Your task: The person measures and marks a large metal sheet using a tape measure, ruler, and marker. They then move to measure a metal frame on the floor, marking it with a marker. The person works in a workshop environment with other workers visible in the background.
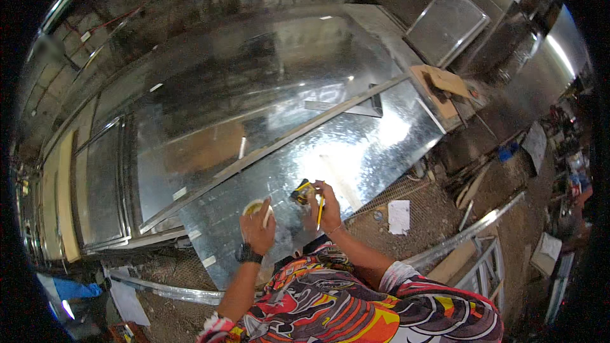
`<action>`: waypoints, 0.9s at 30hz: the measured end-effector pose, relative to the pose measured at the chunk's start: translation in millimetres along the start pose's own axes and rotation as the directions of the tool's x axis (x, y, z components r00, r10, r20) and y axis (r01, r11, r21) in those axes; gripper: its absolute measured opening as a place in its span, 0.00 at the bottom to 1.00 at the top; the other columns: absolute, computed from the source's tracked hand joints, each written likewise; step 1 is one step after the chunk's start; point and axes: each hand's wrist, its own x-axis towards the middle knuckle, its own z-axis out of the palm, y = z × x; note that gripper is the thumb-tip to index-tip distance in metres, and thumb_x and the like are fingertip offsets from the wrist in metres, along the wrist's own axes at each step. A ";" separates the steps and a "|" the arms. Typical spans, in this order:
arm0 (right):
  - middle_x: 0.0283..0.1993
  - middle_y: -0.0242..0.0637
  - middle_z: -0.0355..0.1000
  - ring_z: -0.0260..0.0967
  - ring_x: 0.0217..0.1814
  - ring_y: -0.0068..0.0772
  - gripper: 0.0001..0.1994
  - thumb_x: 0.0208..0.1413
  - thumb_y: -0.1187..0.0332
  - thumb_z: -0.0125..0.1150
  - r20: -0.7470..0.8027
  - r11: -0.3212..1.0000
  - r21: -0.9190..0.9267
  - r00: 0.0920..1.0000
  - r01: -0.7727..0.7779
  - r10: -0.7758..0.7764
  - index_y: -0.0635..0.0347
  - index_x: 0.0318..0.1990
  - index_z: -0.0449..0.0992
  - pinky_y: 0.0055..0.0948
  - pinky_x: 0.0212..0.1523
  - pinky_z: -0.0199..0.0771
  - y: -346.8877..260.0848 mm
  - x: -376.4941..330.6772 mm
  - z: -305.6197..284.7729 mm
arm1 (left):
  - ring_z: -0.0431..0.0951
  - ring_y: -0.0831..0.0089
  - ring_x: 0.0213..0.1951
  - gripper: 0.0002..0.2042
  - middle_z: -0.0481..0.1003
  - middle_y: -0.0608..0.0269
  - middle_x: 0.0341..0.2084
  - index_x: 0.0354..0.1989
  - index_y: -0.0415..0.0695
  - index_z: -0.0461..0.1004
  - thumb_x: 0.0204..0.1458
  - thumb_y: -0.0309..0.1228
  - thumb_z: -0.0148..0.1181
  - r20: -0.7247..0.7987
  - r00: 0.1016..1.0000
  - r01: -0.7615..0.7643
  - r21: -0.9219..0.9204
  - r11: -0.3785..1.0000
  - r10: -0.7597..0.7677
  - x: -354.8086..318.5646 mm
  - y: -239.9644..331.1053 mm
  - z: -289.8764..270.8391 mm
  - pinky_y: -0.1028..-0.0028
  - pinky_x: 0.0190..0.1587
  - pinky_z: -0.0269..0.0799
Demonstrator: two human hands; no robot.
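The left hand [258, 232] is curled around a pale, ring-shaped roll [253, 206], probably tape, just above the near part of a shiny metal sheet [229, 209]. The right hand [329, 206], just beside it, is closed on a yellow pencil [319, 214]; its fingertips also meet a black and yellow tape measure [301, 194] on the side toward the left hand, though I cannot tell how firmly they hold it.

The tape measure looks compact and fairly solid for its bulk, best taken around the sides of its case. The pencil should be light and stiff, with a point that could snap, so a pinch along its shaft suits it. The roll is likely light and easy to hold by its rim. The sheet seems thin, smooth and slippery, springy over its length, with edges that may be sharp; two hands on opposite edges would steady it.

Ahead of both hands, a long metal bar [279, 143] runs slantwise, and a metal square [356, 110] lies farther off, to the right.
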 end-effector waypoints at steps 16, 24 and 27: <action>0.51 0.50 0.72 0.68 0.60 0.57 0.18 0.51 0.72 0.63 0.152 0.766 -0.593 0.969 0.247 -0.195 0.59 0.51 0.71 0.47 0.59 0.70 125.6 258.4 -187.1 | 0.60 0.42 0.69 0.32 0.65 0.40 0.65 0.68 0.36 0.61 0.55 0.36 0.59 0.200 0.959 0.206 -0.004 0.979 -0.201 -9.5 29.3 50.6 0.47 0.71 0.49; 0.52 0.46 0.73 0.69 0.59 0.54 0.18 0.48 0.69 0.66 0.426 0.615 -0.700 0.903 0.362 -0.047 0.55 0.48 0.72 0.49 0.58 0.68 209.7 376.0 -201.9 | 0.55 0.41 0.72 0.36 0.56 0.37 0.70 0.74 0.36 0.49 0.59 0.31 0.58 0.074 0.716 0.684 0.125 0.719 -0.694 -95.3 95.5 17.8 0.48 0.73 0.48; 0.42 0.48 0.76 0.73 0.48 0.55 0.12 0.49 0.71 0.65 0.549 0.640 -0.602 0.829 0.477 -0.100 0.59 0.41 0.74 0.49 0.49 0.73 216.3 387.5 -199.2 | 0.57 0.42 0.71 0.38 0.56 0.39 0.71 0.75 0.40 0.48 0.58 0.29 0.60 0.152 0.437 0.893 0.041 0.448 -0.886 -162.3 95.5 25.1 0.50 0.72 0.53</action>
